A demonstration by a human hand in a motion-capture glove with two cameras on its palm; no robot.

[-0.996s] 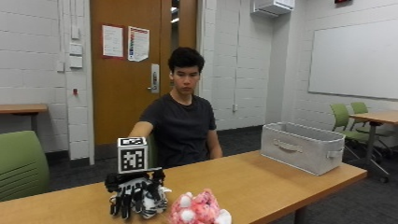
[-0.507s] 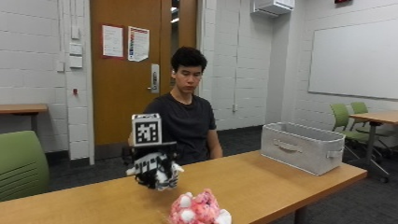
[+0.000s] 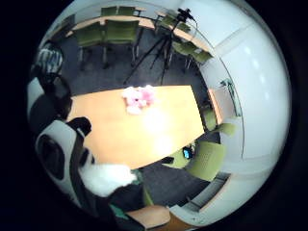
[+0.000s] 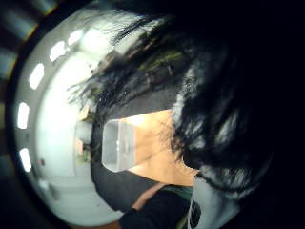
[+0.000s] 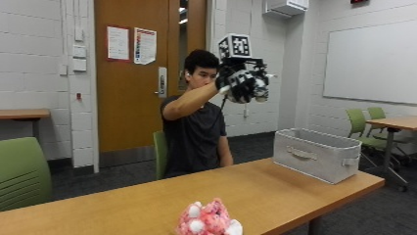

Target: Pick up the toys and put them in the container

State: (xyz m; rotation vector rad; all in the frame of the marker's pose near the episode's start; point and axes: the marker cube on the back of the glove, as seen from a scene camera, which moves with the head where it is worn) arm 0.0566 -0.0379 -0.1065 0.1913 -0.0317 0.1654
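Note:
In the outside view my gloved right hand (image 5: 236,81) is raised to head height, above the table's far side, and grips a black-and-white plush toy (image 5: 253,87). Its black fur (image 4: 214,95) fills much of the thumb side palm view, and its black-and-white body (image 3: 65,159) shows in the little finger side view. A pink-and-white plush toy (image 5: 208,221) (image 3: 138,97) lies on the wooden table (image 5: 273,188) near its front edge. The grey fabric container (image 5: 317,154) (image 4: 118,145) stands open-topped at the table's right end, below and to the right of my hand.
Green chairs stand at the left (image 5: 23,171) and at the far right (image 5: 365,127) beside another table (image 5: 394,123). A camera tripod (image 3: 161,48) stands on the floor across the table. The person's other arm is down behind the table.
My hand has lifted from the table beside the pink toy, carrying the black-and-white toy up and to the right. The pink toy has stayed in place.

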